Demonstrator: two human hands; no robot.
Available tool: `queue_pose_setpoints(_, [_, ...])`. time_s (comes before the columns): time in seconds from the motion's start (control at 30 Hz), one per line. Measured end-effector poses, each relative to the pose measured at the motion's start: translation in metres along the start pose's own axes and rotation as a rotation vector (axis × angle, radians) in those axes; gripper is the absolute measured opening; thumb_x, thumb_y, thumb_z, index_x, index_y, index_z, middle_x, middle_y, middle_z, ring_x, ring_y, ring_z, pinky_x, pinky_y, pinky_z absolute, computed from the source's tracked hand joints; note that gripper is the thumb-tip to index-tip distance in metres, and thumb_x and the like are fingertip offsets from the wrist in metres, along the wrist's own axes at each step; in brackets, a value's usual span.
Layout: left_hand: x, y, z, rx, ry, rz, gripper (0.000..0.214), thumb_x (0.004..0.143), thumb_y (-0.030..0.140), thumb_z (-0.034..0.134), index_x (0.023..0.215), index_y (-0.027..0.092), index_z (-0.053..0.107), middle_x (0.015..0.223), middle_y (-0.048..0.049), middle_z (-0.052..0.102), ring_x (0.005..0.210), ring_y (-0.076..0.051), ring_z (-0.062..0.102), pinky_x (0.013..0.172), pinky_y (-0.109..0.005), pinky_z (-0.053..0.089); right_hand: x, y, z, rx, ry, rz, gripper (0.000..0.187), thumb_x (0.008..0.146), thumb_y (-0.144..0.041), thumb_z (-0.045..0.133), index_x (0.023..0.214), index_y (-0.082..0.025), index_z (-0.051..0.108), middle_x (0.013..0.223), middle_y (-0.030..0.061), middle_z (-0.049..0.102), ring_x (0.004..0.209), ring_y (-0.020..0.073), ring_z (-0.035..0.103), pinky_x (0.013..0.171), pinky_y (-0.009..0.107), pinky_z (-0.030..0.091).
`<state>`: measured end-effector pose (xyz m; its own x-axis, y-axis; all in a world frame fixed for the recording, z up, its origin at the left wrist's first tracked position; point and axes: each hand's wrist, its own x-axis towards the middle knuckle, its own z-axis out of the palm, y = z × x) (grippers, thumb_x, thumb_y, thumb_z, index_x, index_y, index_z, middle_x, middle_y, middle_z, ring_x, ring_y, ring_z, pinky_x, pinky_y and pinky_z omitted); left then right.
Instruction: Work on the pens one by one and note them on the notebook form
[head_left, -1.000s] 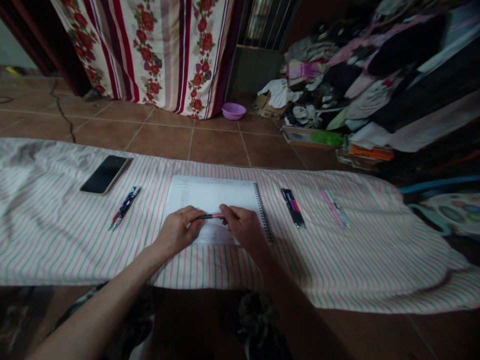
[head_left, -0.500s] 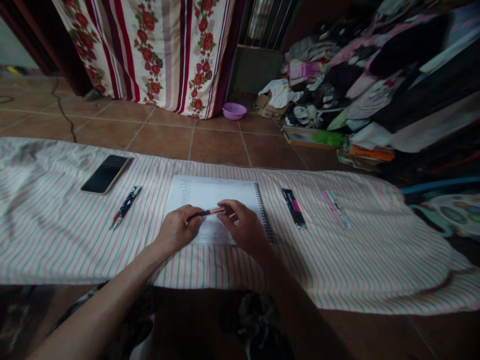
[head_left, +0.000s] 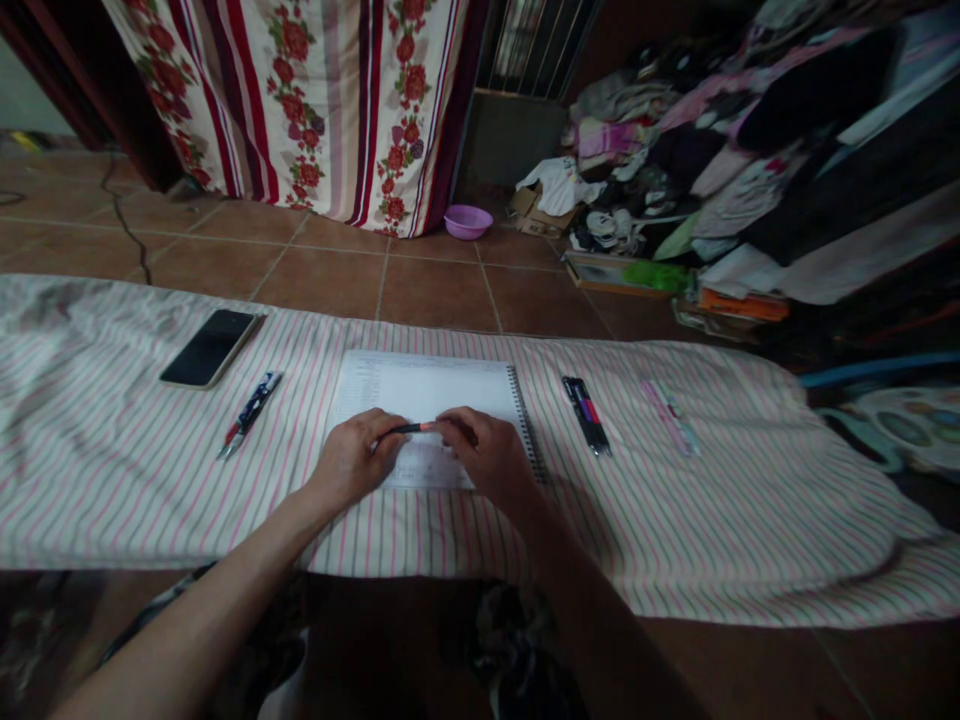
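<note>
Striped cloth (head_left: 675,520), pink and green lines on white, covers the worktop and carries everything in use. A spiral notebook (head_left: 427,390) lies open at its centre, binding along the right edge, faint ruled or tabulated print on the page. Both hands rest on the lower half of the page, close together. The left hand (head_left: 356,460) pinches the dark end of a pen (head_left: 414,428); the right hand (head_left: 487,455) grips the other, orange-red end. The pen lies roughly level between the two sets of fingertips, just above the paper, each hand closed on its own end; whether the pen is one piece or two at the join cannot be told. Left of the notebook, near but apart from it, a blue-and-red pen (head_left: 249,412) lies slanted, and beyond it a smartphone (head_left: 210,347) lies with its dark screen up. Right of the binding a cluster of dark pens (head_left: 587,414) lies together, and farther right a pale pink pen (head_left: 670,416). Behind the worktop: brown floor tiles (head_left: 442,290), a small purple bowl (head_left: 468,221) at the foot of a floral curtain (head_left: 330,100), and a heap of clothes (head_left: 712,160) to the right.
</note>
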<state>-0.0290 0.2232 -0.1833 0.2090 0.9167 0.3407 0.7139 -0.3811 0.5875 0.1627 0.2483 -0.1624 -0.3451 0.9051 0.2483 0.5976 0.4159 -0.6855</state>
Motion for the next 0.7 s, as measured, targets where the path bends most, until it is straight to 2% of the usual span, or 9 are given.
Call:
queue_pose_setpoints(0.27, [-0.0007, -0.0002, -0.0002, -0.045, 0.005, 0.071, 0.018, 0.084, 0.019, 0.049, 0.094, 0.018, 0.063, 0.082, -0.0042, 0.066, 0.076, -0.016, 0.061, 0.07, -0.028, 0.05, 0.0011, -0.0064, -0.0048, -0.092, -0.082, 0.102, 0.037, 0.088, -0.039, 0.043, 0.066, -0.017, 0.062, 0.05, -0.0007, 0.06, 0.048, 0.01, 0.057, 0.051, 0.02, 0.038])
queue_pose_setpoints(0.5, [-0.0014, 0.0018, 0.0009, -0.068, -0.012, 0.082, 0.019, 0.084, 0.019, 0.048, 0.094, 0.019, 0.064, 0.083, -0.0039, 0.066, 0.078, -0.015, 0.061, 0.072, -0.028, 0.049, 0.001, -0.0069, -0.0045, -0.05, -0.049, 0.204, 0.05, 0.088, -0.047, 0.039, 0.054, -0.018, 0.06, 0.039, -0.001, 0.055, 0.041, 0.0109, 0.056, 0.047, 0.021, 0.038])
queue_pose_setpoints(0.6, [-0.0012, 0.0012, 0.0017, -0.085, -0.02, 0.055, 0.018, 0.084, 0.02, 0.048, 0.094, 0.02, 0.063, 0.082, -0.0033, 0.065, 0.077, -0.015, 0.061, 0.071, -0.027, 0.049, 0.0004, -0.0053, -0.0047, -0.029, -0.064, 0.197, 0.05, 0.089, -0.047, 0.036, 0.06, -0.018, 0.063, 0.046, 0.0007, 0.06, 0.045, 0.0121, 0.059, 0.049, 0.022, 0.041])
queue_pose_setpoints(0.7, [-0.0004, 0.0004, 0.0015, -0.074, -0.014, -0.005, 0.017, 0.083, 0.02, 0.05, 0.093, 0.02, 0.064, 0.08, -0.0028, 0.065, 0.075, -0.015, 0.061, 0.068, -0.026, 0.048, -0.0001, -0.0036, -0.0047, 0.007, -0.014, 0.143, 0.039, 0.09, -0.042, 0.036, 0.085, -0.019, 0.066, 0.066, 0.0028, 0.069, 0.054, 0.0131, 0.063, 0.052, 0.023, 0.046])
